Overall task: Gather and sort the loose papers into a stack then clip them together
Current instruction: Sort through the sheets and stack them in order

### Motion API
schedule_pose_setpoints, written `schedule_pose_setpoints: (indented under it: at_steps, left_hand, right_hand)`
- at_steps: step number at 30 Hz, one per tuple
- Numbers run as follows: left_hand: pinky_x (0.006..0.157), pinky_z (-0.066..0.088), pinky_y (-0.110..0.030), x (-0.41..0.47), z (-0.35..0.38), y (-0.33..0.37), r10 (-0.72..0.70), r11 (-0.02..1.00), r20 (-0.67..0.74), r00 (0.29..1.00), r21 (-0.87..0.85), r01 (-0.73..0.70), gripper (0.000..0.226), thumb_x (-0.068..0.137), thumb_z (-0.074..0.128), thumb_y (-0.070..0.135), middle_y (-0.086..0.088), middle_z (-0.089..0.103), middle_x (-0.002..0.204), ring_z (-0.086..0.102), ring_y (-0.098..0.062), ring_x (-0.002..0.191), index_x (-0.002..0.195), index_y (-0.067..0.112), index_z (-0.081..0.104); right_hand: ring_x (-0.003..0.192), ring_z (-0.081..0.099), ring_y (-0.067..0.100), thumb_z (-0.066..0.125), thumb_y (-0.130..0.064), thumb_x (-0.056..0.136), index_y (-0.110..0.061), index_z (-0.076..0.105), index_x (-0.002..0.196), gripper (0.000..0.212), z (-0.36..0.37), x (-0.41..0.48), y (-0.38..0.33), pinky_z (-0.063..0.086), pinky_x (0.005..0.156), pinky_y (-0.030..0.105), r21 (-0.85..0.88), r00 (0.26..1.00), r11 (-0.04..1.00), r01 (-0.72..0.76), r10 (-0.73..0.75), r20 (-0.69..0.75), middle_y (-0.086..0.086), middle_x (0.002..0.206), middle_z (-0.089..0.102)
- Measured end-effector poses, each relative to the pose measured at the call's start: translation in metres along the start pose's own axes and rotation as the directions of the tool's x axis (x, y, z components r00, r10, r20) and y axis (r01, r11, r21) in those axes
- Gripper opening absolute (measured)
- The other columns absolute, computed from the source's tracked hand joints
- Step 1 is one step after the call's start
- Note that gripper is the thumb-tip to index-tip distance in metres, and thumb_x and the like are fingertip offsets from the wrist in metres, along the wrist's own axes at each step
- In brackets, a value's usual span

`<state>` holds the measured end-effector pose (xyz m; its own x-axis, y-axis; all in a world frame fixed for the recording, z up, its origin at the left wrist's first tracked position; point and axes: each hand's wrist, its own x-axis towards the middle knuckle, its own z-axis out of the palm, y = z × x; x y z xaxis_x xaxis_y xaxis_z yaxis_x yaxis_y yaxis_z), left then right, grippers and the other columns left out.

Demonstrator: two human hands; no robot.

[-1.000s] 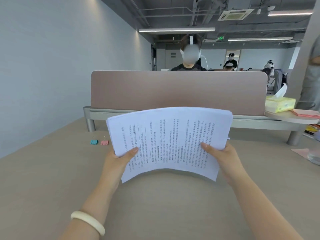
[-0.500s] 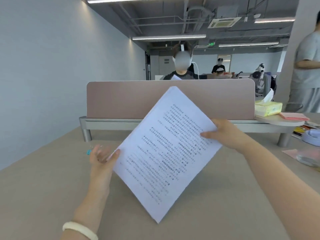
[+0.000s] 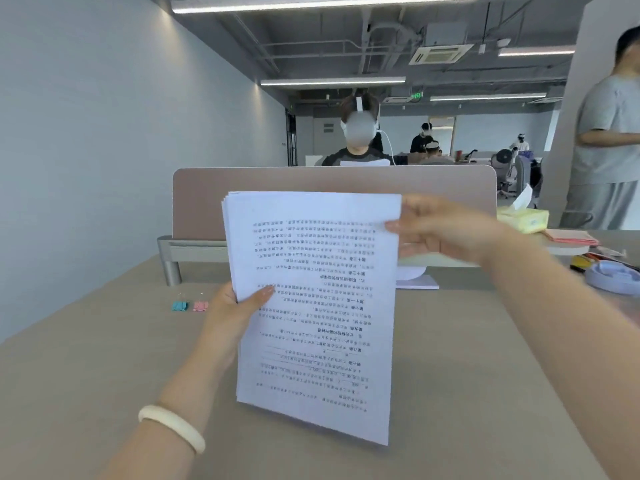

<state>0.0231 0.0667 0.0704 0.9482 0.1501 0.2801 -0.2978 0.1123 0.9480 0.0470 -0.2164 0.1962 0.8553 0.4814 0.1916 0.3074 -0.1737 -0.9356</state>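
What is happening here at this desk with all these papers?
A person holds a stack of papers upright over the desk with both hands. The left hand grips its left edge, thumb on the front sheet, and the right hand pinches the upper right edge. The printed text faces the person upside down. A blue binder clip and a pink binder clip lie on the desk to the left, untouched, so the stack is not yet clipped.
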Motion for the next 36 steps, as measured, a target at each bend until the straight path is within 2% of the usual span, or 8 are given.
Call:
schedule_pose_setpoints:
  at_steps: [6,9,15,19,22,27,30,36]
  left_hand:
    - [0.073,0.057,-0.025,-0.004,0.023,0.005,0.154,0.987,-0.130,0.980,-0.018,-0.158,0.018,0.086,0.065,0.012,0.011,0.076,0.097,0.073,-0.010,0.091,0.101,0.022,0.070]
    - [0.071,0.056,-0.022,0.002,0.033,0.016,0.219,0.976,-0.150,0.964,0.055,-0.213,0.014,0.086,0.066,0.017,0.019,0.075,0.088,0.072,-0.003,0.085,0.095,0.027,0.069]
    - [0.068,0.050,-0.022,0.010,0.039,-0.008,0.154,0.979,-0.155,0.976,0.159,-0.129,0.033,0.082,0.071,0.024,0.014,0.071,0.100,0.068,-0.002,0.087,0.113,0.022,0.060]
    - [0.060,0.047,-0.013,0.015,0.041,-0.030,0.104,0.971,-0.158,0.982,0.231,-0.066,0.031,0.089,0.063,0.024,0.012,0.069,0.104,0.066,-0.002,0.092,0.119,0.019,0.058]
    - [0.057,0.047,-0.005,0.017,0.045,-0.031,0.121,0.966,-0.160,0.980,0.246,-0.079,0.027,0.093,0.057,0.019,0.015,0.068,0.101,0.064,0.004,0.089,0.119,0.018,0.059]
    - [0.070,0.050,-0.019,0.020,0.044,-0.019,0.161,0.972,-0.185,0.970,0.199,-0.123,0.024,0.089,0.062,0.022,0.013,0.070,0.103,0.067,-0.003,0.094,0.113,0.020,0.060]
    - [0.067,0.050,-0.019,0.018,0.042,-0.033,0.082,0.979,-0.180,0.980,0.196,-0.046,0.022,0.087,0.065,0.023,0.012,0.071,0.103,0.068,-0.005,0.094,0.109,0.025,0.062]
    - [0.074,0.052,-0.029,0.019,0.037,-0.047,0.001,0.980,-0.181,0.984,0.194,0.035,0.024,0.086,0.067,0.021,0.006,0.073,0.101,0.069,-0.013,0.093,0.110,0.019,0.064]
  right_hand:
    - [0.099,0.071,0.022,0.055,-0.021,0.095,-0.014,0.064,0.113,0.022,0.068,-0.009,0.083,0.055,0.091,0.045,0.201,0.926,0.975,0.090,-0.007,-0.379,0.004,0.109,0.074]
    - [0.092,0.072,0.012,0.051,-0.020,0.097,-0.019,0.063,0.110,0.017,0.068,0.000,0.072,0.058,0.080,0.032,0.219,0.858,0.949,0.228,-0.089,-0.506,-0.006,0.101,0.075]
    - [0.097,0.070,0.008,0.059,-0.017,0.092,-0.020,0.060,0.114,0.022,0.069,0.003,0.105,0.056,0.078,0.028,0.187,0.844,0.966,0.178,-0.052,-0.533,-0.005,0.110,0.072]
    - [0.107,0.065,0.012,0.056,-0.022,0.094,-0.023,0.053,0.118,0.024,0.073,0.006,0.125,0.051,0.093,0.034,0.179,0.838,0.978,0.108,0.007,-0.546,-0.006,0.118,0.067]
    - [0.100,0.063,0.007,0.048,-0.018,0.098,-0.033,0.051,0.103,0.017,0.078,0.010,0.125,0.050,0.079,0.023,0.166,0.814,0.981,0.098,0.016,-0.580,-0.011,0.108,0.066]
    - [0.088,0.064,-0.007,0.052,-0.018,0.096,-0.031,0.054,0.102,0.015,0.066,0.012,0.115,0.051,0.071,0.014,0.139,0.802,0.975,0.175,-0.059,-0.594,-0.021,0.095,0.066]
    - [0.104,0.066,0.007,0.057,-0.022,0.094,-0.023,0.053,0.121,0.028,0.067,0.012,0.129,0.055,0.089,0.030,0.208,0.858,0.972,0.105,0.017,-0.513,-0.008,0.115,0.069]
    - [0.087,0.065,-0.001,0.048,-0.012,0.097,-0.025,0.058,0.114,0.023,0.075,0.011,0.137,0.048,0.059,0.003,0.120,0.848,0.993,-0.015,0.076,-0.524,-0.017,0.099,0.067]
